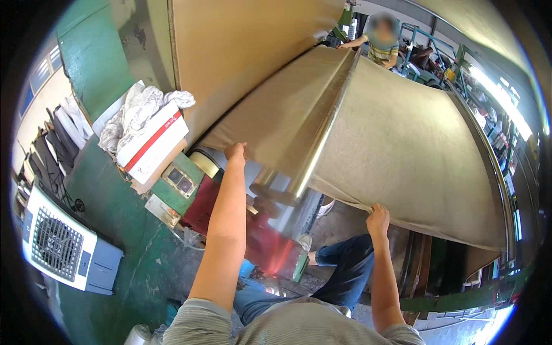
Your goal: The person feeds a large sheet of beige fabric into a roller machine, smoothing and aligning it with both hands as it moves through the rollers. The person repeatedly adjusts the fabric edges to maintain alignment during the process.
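Note:
A wide sheet of brown fabric [402,138] stretches over a shiny metal roller [325,138] in front of me. My left hand [236,152] is closed on the sheet's near edge, left of the roller. With its fingers pinched together, my right hand [378,219] holds the same edge on the roller's right side, where the cloth gathers into small folds. Between my hands the fabric dips under a second, thicker roller end [263,181]. What lies beneath the sheet is mostly hidden.
A person [382,49] stands at the far end, one hand by the fabric. Left of me, a white box [152,149] with crumpled white cloth sits by a green control box [181,179]. An air cooler [63,244] stands on the green floor. A metal bar [489,155] borders the right.

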A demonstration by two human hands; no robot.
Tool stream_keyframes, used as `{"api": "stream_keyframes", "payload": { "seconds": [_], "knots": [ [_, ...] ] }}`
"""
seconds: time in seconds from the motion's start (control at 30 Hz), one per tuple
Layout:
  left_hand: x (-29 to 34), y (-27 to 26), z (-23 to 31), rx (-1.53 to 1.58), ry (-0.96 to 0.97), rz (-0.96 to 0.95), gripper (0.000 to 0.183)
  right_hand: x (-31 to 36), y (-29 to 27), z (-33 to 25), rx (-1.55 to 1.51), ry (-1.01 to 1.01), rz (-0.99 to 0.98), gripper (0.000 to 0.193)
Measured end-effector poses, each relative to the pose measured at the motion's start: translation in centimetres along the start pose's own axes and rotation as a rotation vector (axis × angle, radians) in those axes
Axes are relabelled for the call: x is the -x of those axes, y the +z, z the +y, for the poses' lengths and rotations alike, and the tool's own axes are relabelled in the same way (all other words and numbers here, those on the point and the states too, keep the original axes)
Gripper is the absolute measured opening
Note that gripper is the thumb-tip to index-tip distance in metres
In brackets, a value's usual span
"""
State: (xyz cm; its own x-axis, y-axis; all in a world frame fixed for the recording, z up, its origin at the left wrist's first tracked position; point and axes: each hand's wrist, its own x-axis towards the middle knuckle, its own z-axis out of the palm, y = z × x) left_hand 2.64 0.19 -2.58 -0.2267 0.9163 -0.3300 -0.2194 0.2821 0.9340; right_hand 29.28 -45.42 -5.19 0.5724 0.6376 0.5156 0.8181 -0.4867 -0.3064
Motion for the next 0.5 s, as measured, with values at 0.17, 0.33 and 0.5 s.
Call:
{"api": "stream_keyframes", "payload": {
  "seconds": [0.17,0.33,0.5],
  "knots": [
    [-0.6,-0.1,-0.7,0.133,0.151,0.205,0.020,-0.8,0.6,-2.3,-0.024,-0.002,-0.046,0.011],
    [-0.1,0.9,-1.3,-0.047,0.158,0.148,0.017,-1.7,1.4,-4.6,-0.075,-0.070,-0.037,0.012],
    [1.0,0.7,-0.8,-0.003,0.062,-0.114,0.031,-2.8,1.9,-7.5,-0.062,-0.116,-0.097,0.013]
  ]
}}
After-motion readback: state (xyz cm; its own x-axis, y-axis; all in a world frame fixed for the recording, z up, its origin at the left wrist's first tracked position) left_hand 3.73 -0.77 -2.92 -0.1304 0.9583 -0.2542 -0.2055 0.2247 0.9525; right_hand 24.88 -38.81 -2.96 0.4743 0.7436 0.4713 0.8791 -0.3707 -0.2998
